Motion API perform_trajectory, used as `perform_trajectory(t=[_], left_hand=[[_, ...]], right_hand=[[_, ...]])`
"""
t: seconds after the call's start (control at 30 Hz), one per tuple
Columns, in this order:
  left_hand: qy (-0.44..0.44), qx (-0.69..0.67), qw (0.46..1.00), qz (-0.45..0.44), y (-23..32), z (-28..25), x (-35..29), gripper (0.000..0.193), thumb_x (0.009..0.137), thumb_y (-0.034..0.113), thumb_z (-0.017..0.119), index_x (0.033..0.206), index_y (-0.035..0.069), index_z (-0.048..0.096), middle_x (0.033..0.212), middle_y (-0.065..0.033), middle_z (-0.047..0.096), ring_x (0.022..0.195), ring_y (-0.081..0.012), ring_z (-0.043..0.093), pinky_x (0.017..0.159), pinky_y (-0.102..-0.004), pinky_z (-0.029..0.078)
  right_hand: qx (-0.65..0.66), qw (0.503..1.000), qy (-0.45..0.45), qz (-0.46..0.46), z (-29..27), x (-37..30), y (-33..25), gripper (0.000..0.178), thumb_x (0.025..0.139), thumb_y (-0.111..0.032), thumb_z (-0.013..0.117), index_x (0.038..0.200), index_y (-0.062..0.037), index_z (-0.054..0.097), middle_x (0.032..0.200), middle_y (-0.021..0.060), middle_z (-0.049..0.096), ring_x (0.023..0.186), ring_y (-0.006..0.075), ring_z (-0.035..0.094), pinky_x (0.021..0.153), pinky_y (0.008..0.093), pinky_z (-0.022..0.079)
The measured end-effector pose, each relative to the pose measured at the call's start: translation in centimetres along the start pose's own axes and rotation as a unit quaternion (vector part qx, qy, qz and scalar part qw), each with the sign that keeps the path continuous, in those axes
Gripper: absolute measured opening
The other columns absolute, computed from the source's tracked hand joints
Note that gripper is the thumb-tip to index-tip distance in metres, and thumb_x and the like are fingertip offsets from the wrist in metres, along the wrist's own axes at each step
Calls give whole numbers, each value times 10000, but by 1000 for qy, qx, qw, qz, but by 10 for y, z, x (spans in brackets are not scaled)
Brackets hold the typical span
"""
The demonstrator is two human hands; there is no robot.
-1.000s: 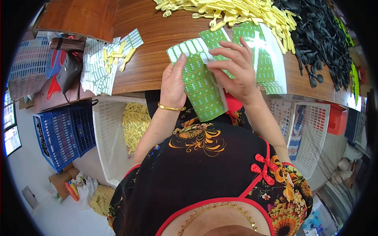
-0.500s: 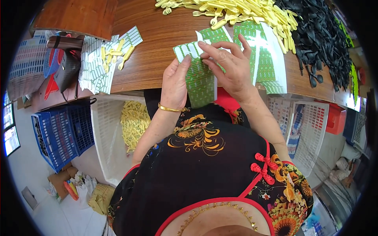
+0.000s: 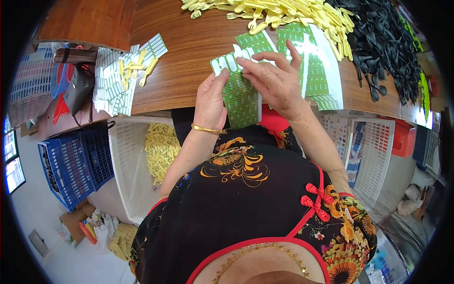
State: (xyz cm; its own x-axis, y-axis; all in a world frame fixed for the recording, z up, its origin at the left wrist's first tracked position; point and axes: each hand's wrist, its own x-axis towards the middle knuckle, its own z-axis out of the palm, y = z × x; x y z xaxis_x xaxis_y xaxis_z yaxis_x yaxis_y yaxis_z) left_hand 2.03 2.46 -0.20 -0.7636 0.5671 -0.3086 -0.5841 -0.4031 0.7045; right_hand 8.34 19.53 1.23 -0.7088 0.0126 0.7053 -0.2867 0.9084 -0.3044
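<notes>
My left hand [image 3: 211,97] grips a green sticker sheet [image 3: 241,97] by its left edge, thumb on top. Along the sheet's top edge runs a row of bare white oblong gaps. At its upper right corner, the thumb and forefinger of my right hand [image 3: 279,78] are pinched on a small sticker [image 3: 238,49] that sticks up from the sheet; the other fingers are raised. More green sticker sheets [image 3: 316,85] lie on the table just beyond my right hand. To the left, several yellow plastic forks [image 3: 148,72] rest on used sticker backings [image 3: 113,78].
A heap of yellow forks [image 3: 283,12] covers the table's far side, beside a pile of black utensils [image 3: 378,47]. Below the table edge stand a white crate [image 3: 124,165] with yellow pieces, another white crate [image 3: 373,161] and blue crates [image 3: 71,165]. A dark bag [image 3: 79,87] hangs at left.
A small sticker now stands up at the sheet's top edge by my right fingertips. The gaps in the top row show more plainly. My left hand has barely moved.
</notes>
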Motion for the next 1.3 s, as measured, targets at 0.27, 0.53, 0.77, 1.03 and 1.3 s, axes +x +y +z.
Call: perform_trajectory(t=[0.27,0.53,0.77,1.03,1.3], left_hand=[[28,-9,1000,-8,3,-3,6,303,1052,255,589,1247,28,637,1176,-60,709,1040,-140,682,897,-301,548],[-28,-17,999,-40,5,0,-2,281,1063,251,554,1239,53,647,1136,-29,710,1007,-110,678,869,-286,546],[-6,18,1000,-20,3,0,0,311,1072,243,526,1265,23,631,1135,-42,708,996,-116,677,883,-280,540],[62,-13,998,1,3,-18,41,318,1079,217,505,1317,25,590,1253,-115,666,1146,-192,649,952,-365,546],[136,359,831,402,7,-27,89,468,935,23,654,1379,-11,511,1375,-169,561,1325,-291,496,1133,-383,382]], right_hand=[[370,897,119,209,-5,-18,-5,577,874,7,733,1404,-75,521,950,-9,724,1013,137,669,1114,435,371],[141,989,-29,30,6,3,-4,746,806,31,724,1477,-211,503,1219,-20,693,1036,167,679,1014,399,414],[129,992,-9,-8,10,2,-5,643,818,41,726,1406,-170,577,1202,44,673,1017,206,659,845,332,476],[351,908,153,169,-6,-17,4,860,819,147,705,1553,-76,318,1366,124,538,974,158,656,827,295,537],[403,819,256,318,-36,-24,22,936,855,141,683,1613,-111,194,1403,130,468,967,148,626,914,289,523]])
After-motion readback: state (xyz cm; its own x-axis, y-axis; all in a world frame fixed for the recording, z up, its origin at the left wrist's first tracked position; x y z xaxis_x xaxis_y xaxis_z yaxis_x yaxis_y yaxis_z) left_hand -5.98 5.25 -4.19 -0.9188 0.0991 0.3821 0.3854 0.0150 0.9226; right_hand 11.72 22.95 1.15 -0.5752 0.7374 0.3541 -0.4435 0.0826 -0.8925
